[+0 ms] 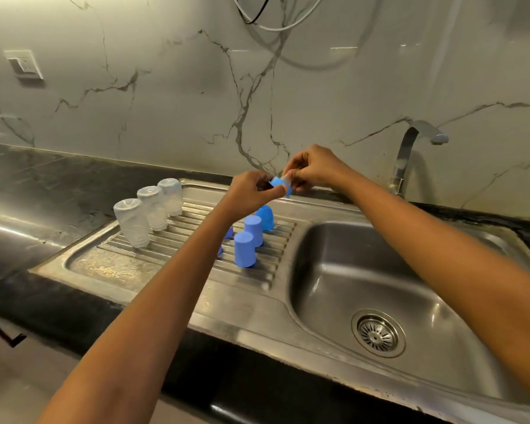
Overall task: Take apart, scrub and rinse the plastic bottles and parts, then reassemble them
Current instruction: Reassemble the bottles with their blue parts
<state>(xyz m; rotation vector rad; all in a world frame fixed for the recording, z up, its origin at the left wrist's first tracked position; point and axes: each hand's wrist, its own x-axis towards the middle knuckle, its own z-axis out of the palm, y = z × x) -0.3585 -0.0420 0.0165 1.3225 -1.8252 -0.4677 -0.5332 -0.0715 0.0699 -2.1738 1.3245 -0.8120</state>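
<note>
**Over the drainboard: fitting a clear piece to a blue ring**

Above the ribbed drainboard (166,270), just left of the sink basin (334,240), both hands meet in the air. The left hand (251,191) pinches a blue ring (280,185) between thumb and curled fingers. The right hand (315,169) has its fingers bunched tight on a small clear piece (288,176) at the ring's far opening (likely a teat or insert, though it is too small to name surely). Ring and piece touch; whether one is seated in the other I cannot tell.

Below, three clear bottles (153,206) stand mouth-down in a row on the drainboard. Three blue caps (244,249) stand upturned near them, and two smaller blue pieces (229,232) are half hidden by the left forearm. Everything looks washed and draining, so this reads as the start of reassembly.

To do it well, hold the ring steady and level by its outer wall, with fingertips off the opening so they do not block the piece. Feed the clear piece through squarely, then press or pull evenly all round until its flange sits flat against the ring; a lopsided seat would probably leak. Wet plastic is slippery, so a firm pinch matters. Working over the drainboard rather than the basin means a dropped part should land near the others, not by the drain (378,332).
</note>
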